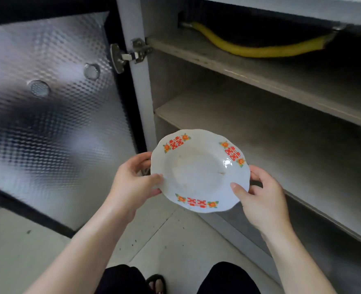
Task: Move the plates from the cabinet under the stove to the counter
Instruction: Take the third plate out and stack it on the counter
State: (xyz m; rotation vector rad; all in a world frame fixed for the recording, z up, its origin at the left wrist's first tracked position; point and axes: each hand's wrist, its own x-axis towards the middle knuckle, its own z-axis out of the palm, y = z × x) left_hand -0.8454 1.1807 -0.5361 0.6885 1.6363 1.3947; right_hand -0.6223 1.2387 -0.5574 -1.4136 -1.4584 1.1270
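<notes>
I am holding one white plate (198, 170) with both hands, in the air just in front of the open cabinet (164, 81), above the tiled floor (16, 251). Three red-and-orange motifs are showing around its scalloped rim. My left hand (130, 183) is gripping the left rim, thumb on top, fingers curling underneath; my right hand (262, 200) is gripping the right rim likewise. Two shelves (281, 145) are showing inside the cabinet. One yellow hose (260, 50) is running across the far top compartment. One foil-lined door (54, 124) is standing open on the left, bearing two round vents (92, 71) and one metal hinge (130, 55).
</notes>
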